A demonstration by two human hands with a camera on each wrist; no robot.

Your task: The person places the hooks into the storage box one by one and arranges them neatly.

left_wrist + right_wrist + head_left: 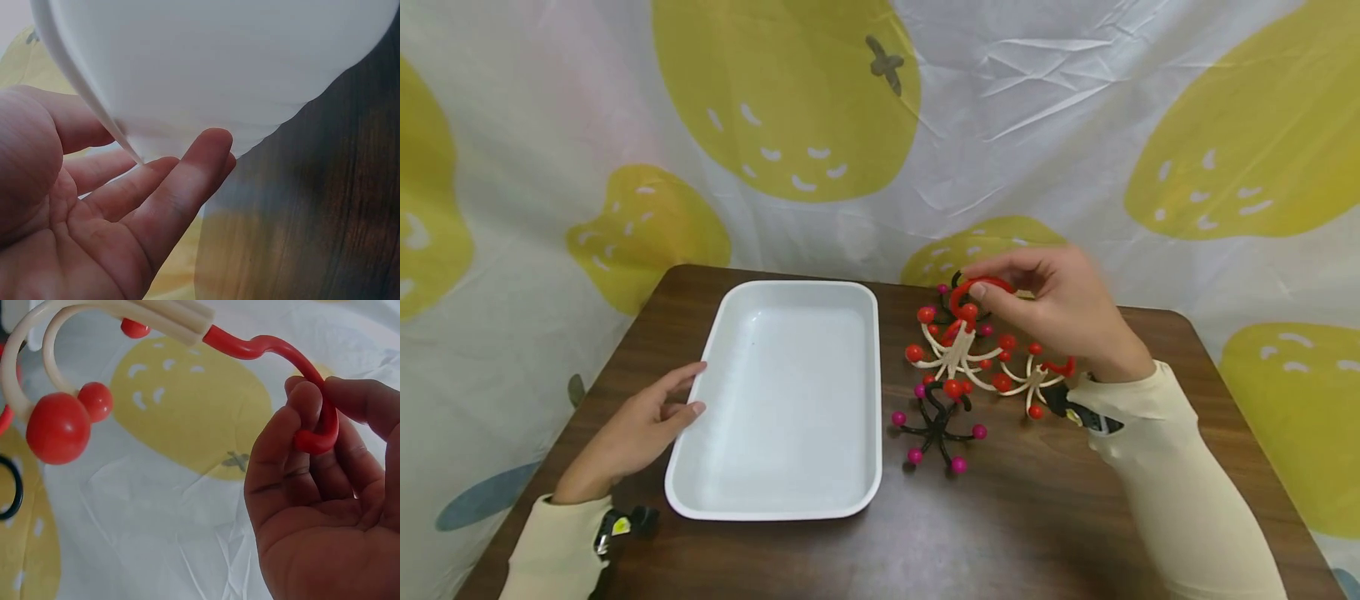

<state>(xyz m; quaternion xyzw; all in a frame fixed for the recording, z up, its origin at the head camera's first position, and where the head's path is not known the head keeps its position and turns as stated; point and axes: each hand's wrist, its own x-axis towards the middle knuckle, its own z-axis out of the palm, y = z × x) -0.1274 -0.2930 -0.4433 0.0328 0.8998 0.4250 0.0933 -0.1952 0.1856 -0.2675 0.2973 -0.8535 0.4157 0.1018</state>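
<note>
My right hand [1060, 308] pinches the red curved hook of a cream massager-like piece [957, 354] between thumb and fingers. Several cream arms spread from its stem, each tipped with a red ball; in the right wrist view the red hook [284, 347] runs into the fingers. Beneath the right hand lies a second cream piece [1036, 379] with red balls. A black piece [936, 427] with magenta balls stands nearer the front. Over at the left, my left hand [636, 429] holds the rim of a white tray [877, 400] between thumb and fingers.
Another black piece with magenta balls [987, 330] is partly hidden behind the held one. The brown table [1000, 525] backs onto a white cloth [1037, 100] printed with yellow fruit shapes. The tray's inside shows only its white floor.
</note>
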